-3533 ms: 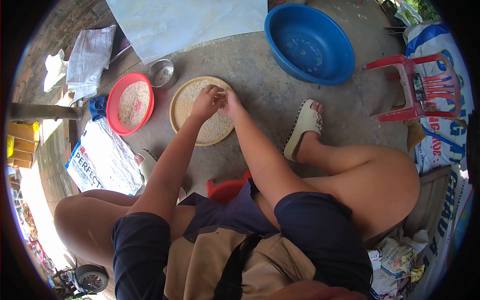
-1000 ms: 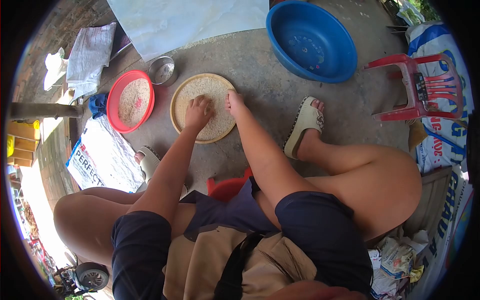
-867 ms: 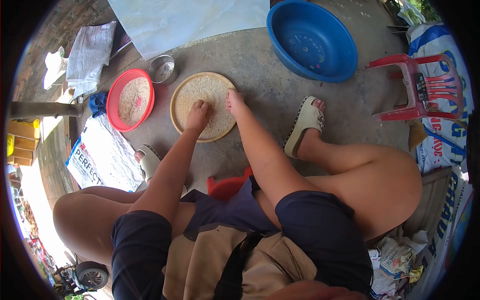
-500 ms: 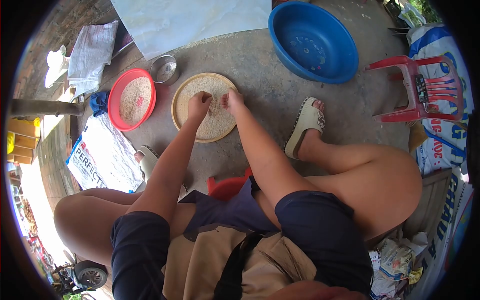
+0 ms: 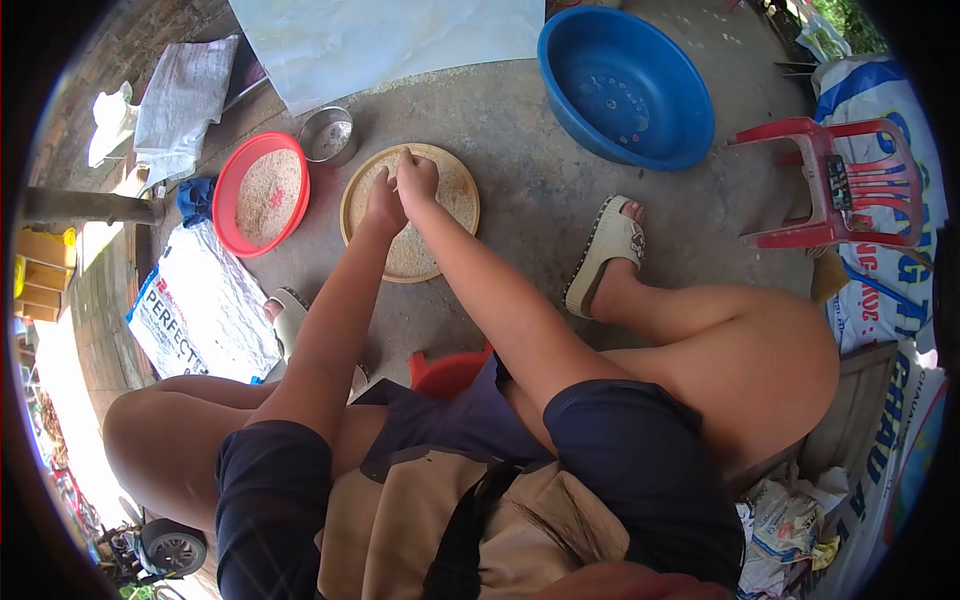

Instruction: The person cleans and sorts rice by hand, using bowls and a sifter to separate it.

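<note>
A round woven tray (image 5: 455, 238), spread with pale rice grains (image 5: 412, 255), lies on the floor in front of me. Over its middle, my left hand (image 5: 384, 205) is closed, thumb uppermost, its fingers largely out of sight. My right hand (image 5: 416, 178) overlaps it from the right with fingers curled in near the left thumb. What either hand holds is too small to make out. Left of the tray stands a red basin (image 5: 222, 205) of grain with a small pink thing in it. A metal bowl (image 5: 333, 157) sits close behind that basin.
A large blue basin (image 5: 690, 110) stands at the back right, and a red plastic chair (image 5: 825, 170) is beyond it. At the back lies a pale marbled sheet (image 5: 390, 45). A printed white sack (image 5: 205, 310) is on the left, near my sandalled foot.
My right hand has moved left across the tray to meet the left hand, which has shifted slightly left. The tray and basins stay in place.
</note>
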Demonstrator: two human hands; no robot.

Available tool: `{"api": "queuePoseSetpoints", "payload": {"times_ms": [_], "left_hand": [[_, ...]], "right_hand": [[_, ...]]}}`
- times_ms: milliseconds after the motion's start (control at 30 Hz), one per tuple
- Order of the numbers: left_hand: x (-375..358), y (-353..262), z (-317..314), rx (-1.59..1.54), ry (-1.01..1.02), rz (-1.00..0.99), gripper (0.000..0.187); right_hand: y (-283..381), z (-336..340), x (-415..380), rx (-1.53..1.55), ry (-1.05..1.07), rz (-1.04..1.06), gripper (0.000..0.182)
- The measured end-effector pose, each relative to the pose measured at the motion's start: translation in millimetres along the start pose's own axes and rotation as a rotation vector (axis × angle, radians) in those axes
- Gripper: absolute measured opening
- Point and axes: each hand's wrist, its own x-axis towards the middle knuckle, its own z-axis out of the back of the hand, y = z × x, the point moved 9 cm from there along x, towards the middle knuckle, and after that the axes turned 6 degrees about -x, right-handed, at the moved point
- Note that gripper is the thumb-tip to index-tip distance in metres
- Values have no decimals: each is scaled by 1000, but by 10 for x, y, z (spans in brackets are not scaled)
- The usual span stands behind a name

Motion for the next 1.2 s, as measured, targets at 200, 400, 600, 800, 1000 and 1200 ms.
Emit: {"api": "queuePoseSetpoints", "payload": {"times_ms": [200,400,600,800,1000,1200], "left_hand": [[-458,24,-629,-563,257,168,55],[-387,-81,-621,-605,448,179,55],[-352,-125,-643,-646,671,197,55],[-410,-165,-578,-678,896,208,54],[-310,-219,-432,-448,283,85,49],[-267,-211,-320,-441,216,68,48]], "right_hand": [[457,-142,-387,-485,-96,560,42],[736,-171,-584,-440,141,854,28],[775,-140,-694,-490,80,1023,22],[820,-118,-782,-627,61,1186,16],[640,-97,-688,-663,85,1226,15],[416,-242,-552,-667,213,1120,11]]}}
